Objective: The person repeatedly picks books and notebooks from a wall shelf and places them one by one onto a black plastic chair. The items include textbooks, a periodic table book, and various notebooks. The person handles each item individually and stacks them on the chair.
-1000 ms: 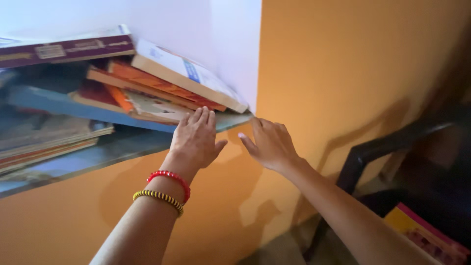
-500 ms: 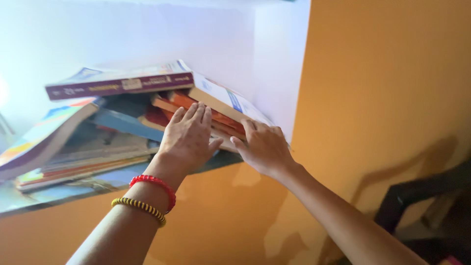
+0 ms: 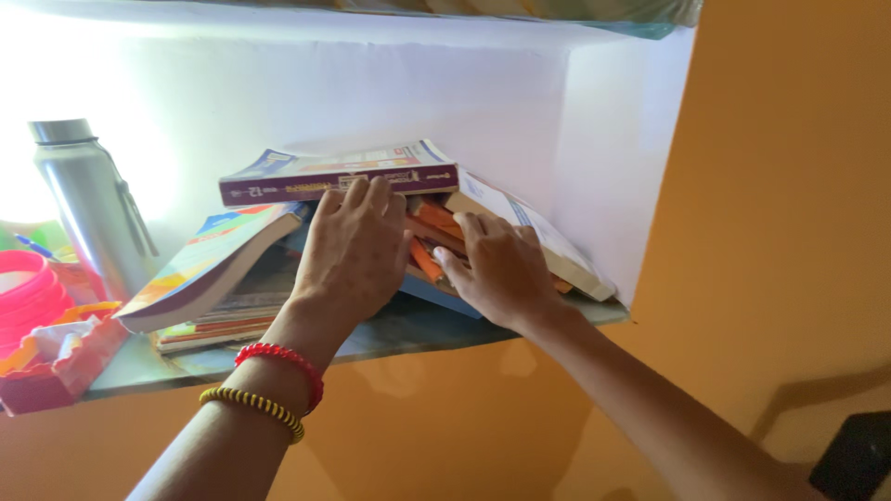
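Leftmost, a red and pink plastic tray sits at the shelf's front edge, with a steel bottle upright behind it, close to the white back wall. Next comes a colourful softcover book, leaning with its spine low because it rests on a flat stack of thin books underneath.

Moving on, my left hand, with red and yellow bead bracelets at the wrist, lies flat and spread, palm against the jumbled pile; its fingertips touch the lower edge of the maroon-spined book that caps the heap. It grips nothing; it looks more like it is steadying the pile.

Beside it, my right hand presses in with fingers loosely open, over the orange books wedged in the middle. I cannot tell whether the fingertips hook anything.

Further right, a thick white-covered book slopes down toward the side wall, apparently propped by the orange ones beneath.
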